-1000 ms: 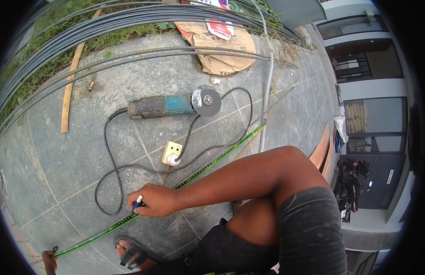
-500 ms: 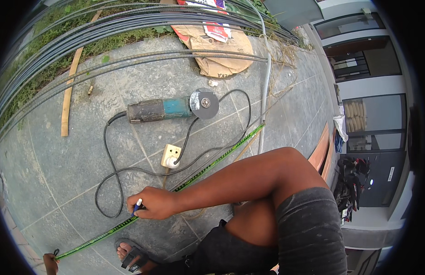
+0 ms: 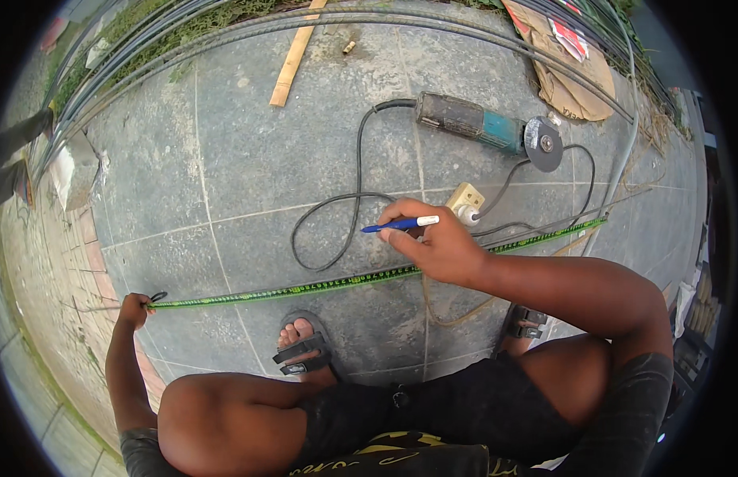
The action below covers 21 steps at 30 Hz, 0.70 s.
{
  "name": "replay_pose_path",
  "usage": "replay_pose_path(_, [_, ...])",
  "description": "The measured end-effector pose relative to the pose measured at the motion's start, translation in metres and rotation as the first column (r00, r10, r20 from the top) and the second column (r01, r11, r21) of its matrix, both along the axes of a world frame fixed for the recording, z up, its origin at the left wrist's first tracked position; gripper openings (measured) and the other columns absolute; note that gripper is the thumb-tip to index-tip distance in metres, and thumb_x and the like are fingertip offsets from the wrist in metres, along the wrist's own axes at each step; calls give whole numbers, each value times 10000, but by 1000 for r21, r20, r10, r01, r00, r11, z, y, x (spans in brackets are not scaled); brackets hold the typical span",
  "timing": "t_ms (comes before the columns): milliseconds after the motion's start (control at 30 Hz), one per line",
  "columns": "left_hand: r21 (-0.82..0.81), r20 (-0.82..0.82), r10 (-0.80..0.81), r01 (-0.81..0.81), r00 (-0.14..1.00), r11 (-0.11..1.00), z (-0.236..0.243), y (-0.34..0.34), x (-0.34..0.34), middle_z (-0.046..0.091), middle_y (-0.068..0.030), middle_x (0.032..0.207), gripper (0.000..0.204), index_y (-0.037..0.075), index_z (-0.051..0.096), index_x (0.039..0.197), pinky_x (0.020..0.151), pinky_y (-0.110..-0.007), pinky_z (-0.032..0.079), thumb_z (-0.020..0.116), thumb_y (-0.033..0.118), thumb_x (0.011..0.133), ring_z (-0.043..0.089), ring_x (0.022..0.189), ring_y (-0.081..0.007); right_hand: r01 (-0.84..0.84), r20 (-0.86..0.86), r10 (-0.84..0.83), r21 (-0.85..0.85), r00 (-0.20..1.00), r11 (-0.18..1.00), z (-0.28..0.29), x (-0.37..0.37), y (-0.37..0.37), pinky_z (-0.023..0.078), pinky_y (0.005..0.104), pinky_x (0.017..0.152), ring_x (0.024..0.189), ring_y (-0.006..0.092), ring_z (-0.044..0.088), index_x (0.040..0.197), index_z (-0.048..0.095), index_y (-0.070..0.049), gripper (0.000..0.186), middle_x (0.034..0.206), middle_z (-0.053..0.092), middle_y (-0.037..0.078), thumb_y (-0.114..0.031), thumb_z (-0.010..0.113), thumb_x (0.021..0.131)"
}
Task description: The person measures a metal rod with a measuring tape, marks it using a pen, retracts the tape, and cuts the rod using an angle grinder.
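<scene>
My left hand point(image 3: 134, 308) is closed round the left end of a green measuring tape point(image 3: 353, 280), with a small black loop beside the fingers. The tape stretches across the tiles in front of my feet. A thin rod point(image 3: 633, 195) runs along it and shows past its right end. My right hand point(image 3: 442, 251) is raised over the middle of the tape, pinching a blue pen point(image 3: 399, 225) with a white end; its tip points left. Beyond that hand lie a teal and black angle grinder point(image 3: 472, 123) with a cutting disc point(image 3: 546, 145) and a cream socket block point(image 3: 466, 195).
Black cable point(image 3: 358, 171) loops over the tiles. Long steel bars point(image 3: 433, 22) cross the far side, near a wooden strip point(image 3: 293, 67) and brown paper sacks point(image 3: 580, 79). A grey block point(image 3: 73, 171) stands far left. My sandalled foot point(image 3: 305, 347) is close to the tape.
The view has swung left, bringing my left arm and both knees in. My right hand has lifted from the tape with the pen. My left hand keeps hold of the tape's end.
</scene>
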<state>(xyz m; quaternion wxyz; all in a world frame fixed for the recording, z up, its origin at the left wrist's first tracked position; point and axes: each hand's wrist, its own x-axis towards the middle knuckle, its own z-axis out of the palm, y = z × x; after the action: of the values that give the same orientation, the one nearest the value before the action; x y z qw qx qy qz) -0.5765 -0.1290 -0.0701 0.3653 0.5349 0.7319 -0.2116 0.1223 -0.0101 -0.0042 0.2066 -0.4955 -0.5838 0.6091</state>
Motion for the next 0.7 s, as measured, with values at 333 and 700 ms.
replay_pose_path(333, [99,54,-7,2,999,995,10,30,27,674,-97,667,281,-1,726,773,672,-309,500,468,-112,785,624,653,-164,399,-25,-446,493,895,773,124,59,74,520,283,787,978,175,692,1157,611,-10,219,1054,709,103,-161,609,998])
replay_pose_path(700, [64,433,-203,194,878,979,92,207,224,609,-45,750,253,2,669,972,660,-288,448,435,-71,909,536,676,-117,284,111,-859,916,500,284,305,178,-29,525,332,909,1156,257,660,1290,570,24,328,1225,668,170,-191,472,1062])
